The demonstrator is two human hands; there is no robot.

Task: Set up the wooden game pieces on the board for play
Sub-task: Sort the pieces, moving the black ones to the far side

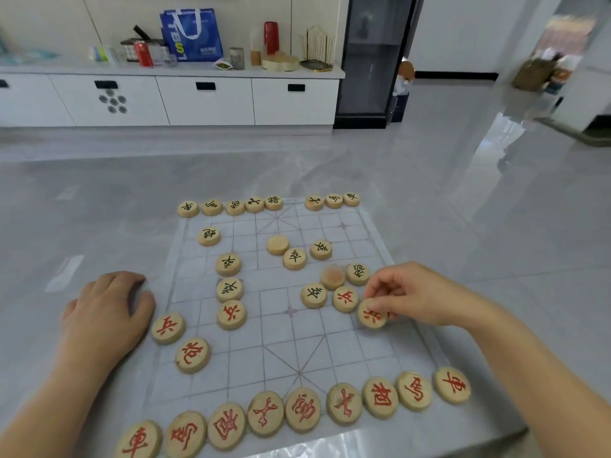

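At the left of the frame, the left hand (105, 309) is resting knuckles-up on the grey desk (99, 209) just beside the board (291, 338), its grip loose and holding nothing. A red soldier piece (168, 328) is lying just right of its thumb. At the right, the right hand (406, 295) is closing its grip on a red-lettered piece (372, 314) at the board's right edge, the disc sitting under the fingertips, just beside another red piece (345, 298).
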